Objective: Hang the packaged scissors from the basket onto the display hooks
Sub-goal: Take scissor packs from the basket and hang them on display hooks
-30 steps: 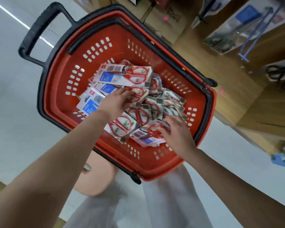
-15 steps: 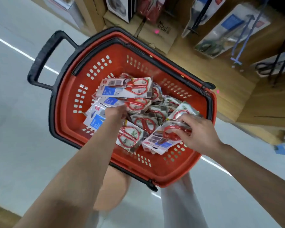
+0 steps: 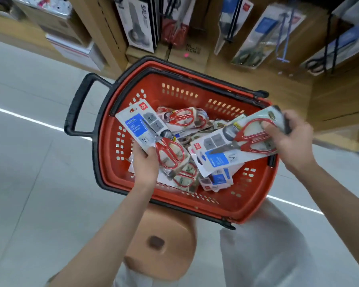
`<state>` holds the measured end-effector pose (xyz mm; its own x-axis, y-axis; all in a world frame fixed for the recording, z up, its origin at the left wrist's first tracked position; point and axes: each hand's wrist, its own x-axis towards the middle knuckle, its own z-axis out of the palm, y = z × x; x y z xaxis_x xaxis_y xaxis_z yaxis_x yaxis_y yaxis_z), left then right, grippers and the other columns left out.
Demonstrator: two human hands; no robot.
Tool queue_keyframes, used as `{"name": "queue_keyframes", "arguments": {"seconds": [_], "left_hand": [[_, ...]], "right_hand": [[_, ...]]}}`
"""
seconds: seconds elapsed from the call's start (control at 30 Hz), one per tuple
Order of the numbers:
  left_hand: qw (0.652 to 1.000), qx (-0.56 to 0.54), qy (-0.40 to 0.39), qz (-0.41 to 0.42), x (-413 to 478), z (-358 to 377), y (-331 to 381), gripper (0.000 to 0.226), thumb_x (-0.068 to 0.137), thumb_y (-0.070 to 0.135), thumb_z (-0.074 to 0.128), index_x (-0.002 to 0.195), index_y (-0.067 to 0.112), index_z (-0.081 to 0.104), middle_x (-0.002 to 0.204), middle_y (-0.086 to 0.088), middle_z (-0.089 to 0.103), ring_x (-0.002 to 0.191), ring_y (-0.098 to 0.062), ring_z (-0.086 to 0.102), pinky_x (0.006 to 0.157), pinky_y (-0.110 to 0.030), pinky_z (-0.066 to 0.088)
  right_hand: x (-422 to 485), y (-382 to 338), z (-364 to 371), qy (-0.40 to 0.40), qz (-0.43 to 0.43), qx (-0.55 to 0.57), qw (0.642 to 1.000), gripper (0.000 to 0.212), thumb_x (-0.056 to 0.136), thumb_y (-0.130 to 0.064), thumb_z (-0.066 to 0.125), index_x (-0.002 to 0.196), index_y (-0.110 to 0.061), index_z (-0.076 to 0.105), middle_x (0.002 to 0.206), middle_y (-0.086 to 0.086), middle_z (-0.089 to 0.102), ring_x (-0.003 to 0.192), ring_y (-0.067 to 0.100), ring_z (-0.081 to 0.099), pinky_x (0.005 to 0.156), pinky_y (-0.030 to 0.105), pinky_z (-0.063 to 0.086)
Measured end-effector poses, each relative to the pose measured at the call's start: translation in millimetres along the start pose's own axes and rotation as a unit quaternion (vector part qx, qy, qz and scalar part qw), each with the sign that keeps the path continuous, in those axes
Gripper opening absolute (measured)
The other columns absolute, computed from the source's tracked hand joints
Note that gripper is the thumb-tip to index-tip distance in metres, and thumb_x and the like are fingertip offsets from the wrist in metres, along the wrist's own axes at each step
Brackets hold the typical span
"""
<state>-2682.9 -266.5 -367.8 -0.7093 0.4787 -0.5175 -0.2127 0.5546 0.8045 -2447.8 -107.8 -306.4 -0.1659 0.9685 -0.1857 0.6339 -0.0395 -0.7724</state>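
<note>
In a shop aisle, seen from above, a red plastic shopping basket with a black rim (image 3: 216,206) sits on a round tan stool (image 3: 164,245). Its black loop handle (image 3: 75,112) sticks out to the left over the pale grey tiled floor (image 3: 29,162).

The person's left hand (image 3: 145,164) grips one packaged pair of scissors (image 3: 141,125) by its lower edge, with the thumb curled onto the front beside the red handles. This pack is a long white card under clear plastic. It has a blue panel reading "HOME", small grey picture squares, a red logo at the top corner, silver blades and red loop handles. It is tilted over the left side of the basket, with the logo end pointing away from the person.

The right hand (image 3: 292,141) holds a second matching pack (image 3: 222,154) over the right side of the basket. Its fingers (image 3: 269,129) are curled over the handle end. This pack lies almost sideways, with its hanging-slot end pointing towards the left hand. The two packs sit close together, but whether they touch is unclear.

Under both packs, a loose pile of the same red-handled scissor packs (image 3: 182,119) fills the basket bottom.

Beyond the basket stands a light wooden display (image 3: 257,83). More packaged scissors (image 3: 267,34) hang there on dark hooks (image 3: 230,27), blurred.
</note>
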Motion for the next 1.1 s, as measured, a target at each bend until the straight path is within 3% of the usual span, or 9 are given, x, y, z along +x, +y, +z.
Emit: {"name": "queue_keyframes", "arguments": {"seconds": [0.1,0.2,0.33,0.43,0.53,0.6,0.8,0.97,1.1], "left_hand": [[0.997,0.021,-0.044,0.057,11.8,1.6,10.1,0.031,0.096,0.006,0.038,0.127,0.007,0.045,0.106,0.001,0.058,0.091,-0.006,0.058,0.075,-0.021,0.049],[0.994,0.043,-0.064,0.078,27.6,9.3,12.8,0.026,0.095,0.005,0.037,0.120,0.009,0.045,0.092,0.004,0.055,0.077,-0.011,0.054,0.060,-0.022,0.046],[0.995,0.032,-0.068,0.072,51.0,19.6,11.0,0.018,0.096,0.008,0.036,0.104,0.021,0.046,0.095,-0.001,0.059,0.082,-0.023,0.058,0.065,-0.046,0.051],[0.994,-0.007,-0.102,0.045,59.7,30.6,9.2,0.015,0.093,0.018,0.037,0.102,0.024,0.048,0.108,-0.009,0.061,0.089,-0.027,0.059,0.071,-0.046,0.048],[0.988,-0.090,-0.125,-0.007,61.6,45.5,11.7,0.034,0.091,0.031,0.039,0.122,0.019,0.047,0.127,-0.008,0.058,0.115,-0.029,0.057,0.096,-0.049,0.046],[0.983,-0.138,-0.119,-0.008,60.5,53.0,15.5,0.030,0.093,0.038,0.039,0.114,0.021,0.052,0.122,-0.008,0.061,0.112,-0.032,0.059,0.095,-0.051,0.047],[0.982,-0.093,-0.130,0.103,67.7,51.1,5.5,0.030,0.092,0.026,0.060,0.121,0.026,0.051,0.116,0.001,0.066,0.107,-0.024,0.064,0.093,-0.052,0.050],[0.975,-0.019,-0.119,0.188,70.6,56.8,11.2,0.042,0.078,0.016,0.076,0.116,0.019,0.058,0.102,0.002,0.071,0.093,-0.015,0.069,0.081,-0.042,0.058],[0.964,-0.037,-0.156,0.210,69.5,60.2,19.8,0.016,0.092,0.031,0.057,0.107,0.027,0.063,0.100,0.000,0.072,0.090,-0.019,0.070,0.072,-0.034,0.058]], "right_hand": [[-5.5,2.8,8.4,0.082,0.068,0.135,0.985,0.016,0.076,-0.037,0.068,0.080,-0.032,0.054,0.094,0.010,0.065,0.089,0.031,0.065,0.083,0.058,0.051],[-8.6,9.4,26.1,0.126,0.121,0.243,0.954,0.020,0.074,-0.037,0.068,0.083,-0.027,0.053,0.099,0.017,0.064,0.099,0.039,0.063,0.090,0.060,0.047],[-3.9,12.4,56.6,0.134,0.181,0.355,0.907,0.030,0.092,-0.022,0.060,0.118,-0.010,0.051,0.113,0.015,0.065,0.100,0.029,0.066,0.090,0.044,0.054],[-2.0,14.7,82.0,0.073,0.199,0.348,0.913,0.030,0.090,-0.024,0.064,0.113,-0.012,0.049,0.091,0.010,0.059,0.074,0.019,0.060,0.067,0.032,0.050],[-3.5,20.4,109.7,-0.006,0.193,0.352,0.916,0.034,0.084,-0.018,0.071,0.110,-0.023,0.050,0.113,0.006,0.058,0.097,0.024,0.064,0.083,0.042,0.054],[-4.4,26.4,125.1,-0.056,0.171,0.304,0.936,0.037,0.078,-0.026,0.077,0.105,-0.032,0.052,0.120,0.000,0.057,0.109,0.023,0.060,0.092,0.043,0.051],[7.9,27.0,136.4,-0.270,0.045,0.062,0.960,0.042,0.077,-0.042,0.074,0.099,-0.021,0.046,0.092,-0.004,0.058,0.084,0.011,0.057,0.071,0.025,0.048],[27.6,15.8,144.6,-0.183,-0.009,0.111,0.977,0.039,0.083,-0.039,0.067,0.109,-0.018,0.047,0.100,-0.007,0.061,0.089,0.007,0.061,0.079,0.031,0.054],[43.6,19.2,140.4,-0.113,-0.003,0.205,0.972,0.013,0.091,-0.026,0.061,0.101,-0.018,0.059,0.101,0.000,0.068,0.093,0.017,0.066,0.087,0.044,0.053]]}}
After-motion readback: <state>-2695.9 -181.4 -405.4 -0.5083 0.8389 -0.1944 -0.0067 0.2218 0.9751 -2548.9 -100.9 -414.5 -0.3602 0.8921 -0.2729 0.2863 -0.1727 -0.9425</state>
